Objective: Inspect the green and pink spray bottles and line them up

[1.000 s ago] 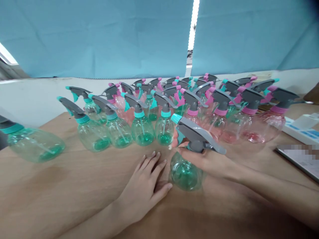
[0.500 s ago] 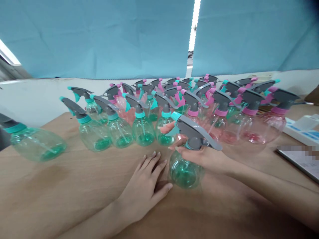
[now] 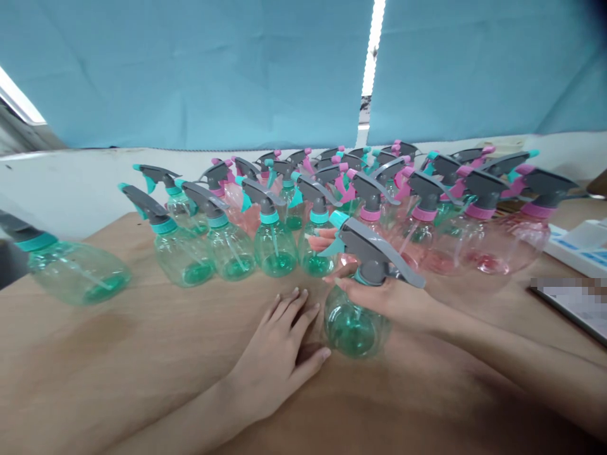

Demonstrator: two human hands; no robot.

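Note:
My right hand [image 3: 379, 297] is closed around the neck of a green spray bottle [image 3: 355, 325] with a grey and turquoise trigger head. Its fingers pass by the trigger, and the nozzle points to the upper left. Flat on the wooden table [image 3: 156, 379], my left hand [image 3: 279, 354] lies with fingers spread, just left of that bottle and holding nothing. Behind the hands stands a row of green spray bottles, among them one [image 3: 275, 249] straight ahead. To the right are pink spray bottles [image 3: 488, 246] with pink collars.
At the far left stands another green spray bottle [image 3: 80, 272]. A dark-edged flat device [image 3: 576, 309], partly blurred out, lies at the right, with a white and blue box [image 3: 578, 243] behind it. Blue sheeting [image 3: 213, 76] hangs at the back.
The view has shifted very slightly, moving the bottles a little to the right in the picture. Both hands keep the same pose, and my right hand still grips the spray bottle.

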